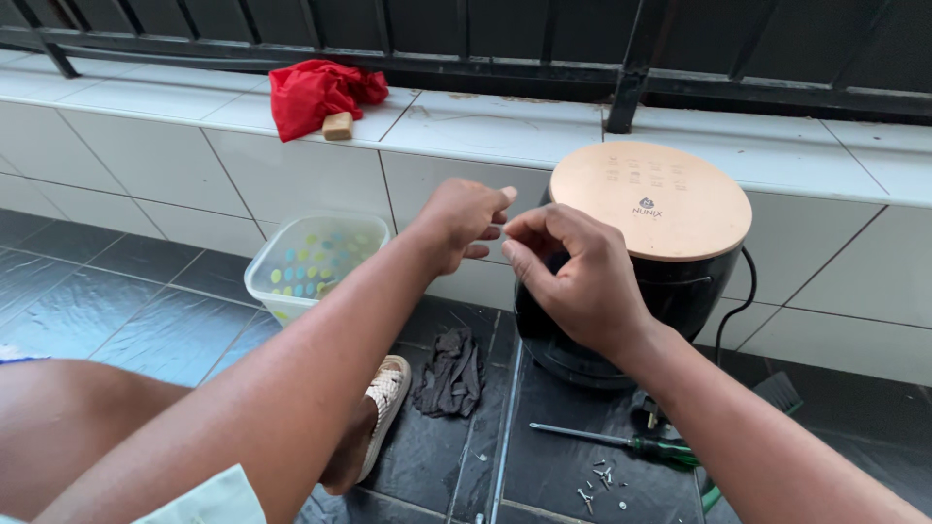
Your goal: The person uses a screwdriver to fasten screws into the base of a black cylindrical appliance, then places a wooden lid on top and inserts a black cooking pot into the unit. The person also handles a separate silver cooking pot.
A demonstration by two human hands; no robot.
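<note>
Black round appliance with tan lid (649,199) upright on dark floor tiles. Loose screws (600,482) out beside green-handled screwdriver (621,443). Left hand (464,221), right hand (573,277) fingertips pinched together before it; pinched item too small to tell. Disassembly looks partway.

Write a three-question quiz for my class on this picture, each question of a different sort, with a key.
1. True or false: the screwdriver lies on the white ledge.
2. What lies beside the screwdriver's tip? A) screws B) coins C) keys
3. Fill in: the left hand and right hand meet in front of a black appliance with a ____ lid.

Key: 1 false, it lies on the dark floor; 2 A; 3 round tan.
</note>
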